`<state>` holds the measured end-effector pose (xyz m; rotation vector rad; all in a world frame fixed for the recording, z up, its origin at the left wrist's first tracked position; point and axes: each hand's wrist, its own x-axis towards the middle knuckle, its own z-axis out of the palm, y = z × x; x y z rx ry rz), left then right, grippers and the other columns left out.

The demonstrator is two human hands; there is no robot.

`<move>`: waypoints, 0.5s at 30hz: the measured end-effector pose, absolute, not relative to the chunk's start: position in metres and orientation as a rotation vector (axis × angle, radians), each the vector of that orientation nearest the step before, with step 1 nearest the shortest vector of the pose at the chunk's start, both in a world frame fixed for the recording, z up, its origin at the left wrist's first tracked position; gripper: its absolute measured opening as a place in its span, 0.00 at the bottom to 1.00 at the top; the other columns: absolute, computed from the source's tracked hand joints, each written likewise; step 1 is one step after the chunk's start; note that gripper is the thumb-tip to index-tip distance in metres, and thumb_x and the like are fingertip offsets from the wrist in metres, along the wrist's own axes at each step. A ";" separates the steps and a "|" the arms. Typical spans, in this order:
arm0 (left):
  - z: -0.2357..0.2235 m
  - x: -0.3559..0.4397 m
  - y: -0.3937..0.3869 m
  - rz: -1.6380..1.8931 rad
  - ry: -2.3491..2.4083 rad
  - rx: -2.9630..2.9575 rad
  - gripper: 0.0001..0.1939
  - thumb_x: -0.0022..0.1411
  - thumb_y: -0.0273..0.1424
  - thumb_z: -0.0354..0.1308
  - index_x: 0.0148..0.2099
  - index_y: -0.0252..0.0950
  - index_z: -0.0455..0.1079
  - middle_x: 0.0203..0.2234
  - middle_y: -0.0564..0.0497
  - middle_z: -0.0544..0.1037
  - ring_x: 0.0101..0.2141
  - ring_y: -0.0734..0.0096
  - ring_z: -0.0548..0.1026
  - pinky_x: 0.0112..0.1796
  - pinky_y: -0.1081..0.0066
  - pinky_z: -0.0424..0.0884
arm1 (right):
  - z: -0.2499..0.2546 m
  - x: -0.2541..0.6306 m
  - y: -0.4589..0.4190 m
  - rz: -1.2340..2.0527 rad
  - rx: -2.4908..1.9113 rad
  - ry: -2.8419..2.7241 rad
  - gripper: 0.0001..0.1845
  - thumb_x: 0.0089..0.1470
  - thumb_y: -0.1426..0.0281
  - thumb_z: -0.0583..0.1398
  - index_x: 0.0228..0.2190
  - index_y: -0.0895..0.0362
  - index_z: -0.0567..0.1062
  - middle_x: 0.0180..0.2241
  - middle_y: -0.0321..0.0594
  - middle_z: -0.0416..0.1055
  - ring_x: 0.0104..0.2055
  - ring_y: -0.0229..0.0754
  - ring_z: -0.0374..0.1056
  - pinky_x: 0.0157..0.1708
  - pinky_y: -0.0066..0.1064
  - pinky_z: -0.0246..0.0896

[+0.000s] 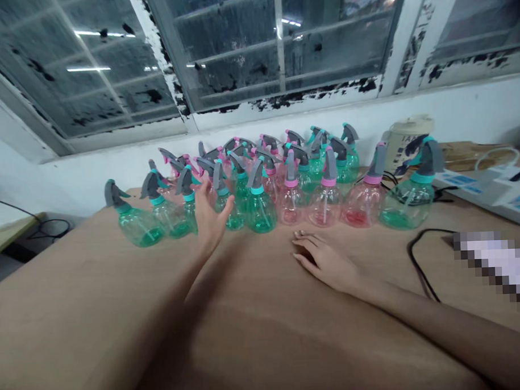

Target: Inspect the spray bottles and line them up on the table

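- Spray bottles (262, 215) stand in a close cluster towards the far side of the table (256, 337), several rows deep, under the window (233, 59).
- Front row, from left to right: five green bottles (142, 227), three pink bottles (324, 207), then one more green one; all have grey trigger heads.
- Green liquid (150, 237) or red liquid (355, 217) lies low in them.
- Left hand (210, 219) is raised at the front row, between the third bottle (189, 209) and the fourth bottle (237, 215) from the left, its thumb spread apart from its fingers; I cannot tell whether it touches either one.
- Right hand (333, 265) rests on the table just in front of the pink bottles, fingers loosely bent, thumb apart from them, gripping nothing.
- Pale cup (405, 144) with dark print stands behind the right end of the row.
- Black cable (416, 263) curves over the table at the right, beside a pixelated object (496, 260).
- White wall (93, 192) runs below the window.
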<state>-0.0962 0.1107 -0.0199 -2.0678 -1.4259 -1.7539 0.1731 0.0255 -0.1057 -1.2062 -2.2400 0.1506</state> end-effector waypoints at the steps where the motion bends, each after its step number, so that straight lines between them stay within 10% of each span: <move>1: -0.023 -0.097 0.099 -1.759 -1.414 -2.072 0.29 0.57 0.39 0.62 0.58 0.38 0.58 0.54 0.42 0.66 0.56 0.56 0.65 0.55 0.54 0.63 | -0.106 0.173 0.026 0.145 -1.206 -2.247 0.17 0.62 0.66 0.52 0.48 0.61 0.71 0.52 0.51 0.71 0.57 0.51 0.64 0.57 0.48 0.60; 7: -0.033 -0.075 0.065 -1.632 -1.499 -2.270 0.16 0.63 0.37 0.56 0.51 0.39 0.62 0.46 0.46 0.72 0.49 0.62 0.73 0.48 0.60 0.72 | -0.107 0.173 0.026 0.146 -1.209 -2.262 0.18 0.62 0.66 0.52 0.48 0.63 0.70 0.52 0.52 0.70 0.58 0.52 0.63 0.58 0.48 0.58; 15: -0.030 -0.024 0.105 -1.367 -1.715 -2.328 0.33 0.59 0.39 0.61 0.59 0.26 0.56 0.54 0.30 0.67 0.57 0.46 0.65 0.54 0.51 0.63 | -0.106 0.171 0.026 0.163 -1.194 -2.254 0.17 0.61 0.67 0.53 0.48 0.63 0.70 0.51 0.51 0.71 0.56 0.51 0.64 0.56 0.47 0.60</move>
